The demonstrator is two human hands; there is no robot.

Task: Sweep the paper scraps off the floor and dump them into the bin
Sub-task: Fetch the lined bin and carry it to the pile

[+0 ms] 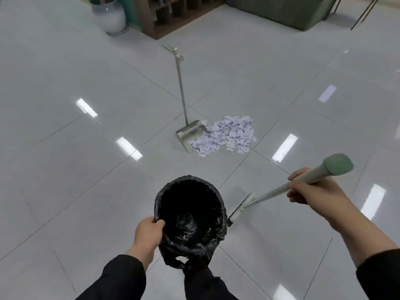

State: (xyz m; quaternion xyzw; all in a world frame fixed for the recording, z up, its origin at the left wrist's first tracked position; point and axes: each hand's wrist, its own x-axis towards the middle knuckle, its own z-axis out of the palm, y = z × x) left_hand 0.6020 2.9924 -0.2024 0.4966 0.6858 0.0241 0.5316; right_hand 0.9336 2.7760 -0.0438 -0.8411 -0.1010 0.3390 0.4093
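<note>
Glossy pale floor tiles (65,87) fill the room, crossed by thin dark grout lines and dotted with bright reflections of ceiling lights. At far left in the background stands a white vase (110,17), with a wooden shelf unit (171,16) beside it and a green sofa (281,9) further right.

Low in the view, the person's left hand (148,233) grips the near-left rim of the bin (190,215), fingers curled over the edge and pinching its crumpled black liner. The bin's inside is dark, and whether anything lies in it cannot be told.

Beyond the bin, well apart from both hands, a long-handled dustpan (188,134) stands upright on the floor with nobody holding it. Its open mouth faces right, and the paper scraps (227,136) lie in a heap touching its lip, some spilling onto the pan itself and the rest spread on the tiles to the right.

At right, the right hand (307,189) is clamped round the upper shaft of the broom (266,194), just below its green end cap. The shaft slants down and left, so the broom head sits just beside the bin's right side, near the floor and far from the scraps.

No brand, label or writing can be read on any of these.
</note>
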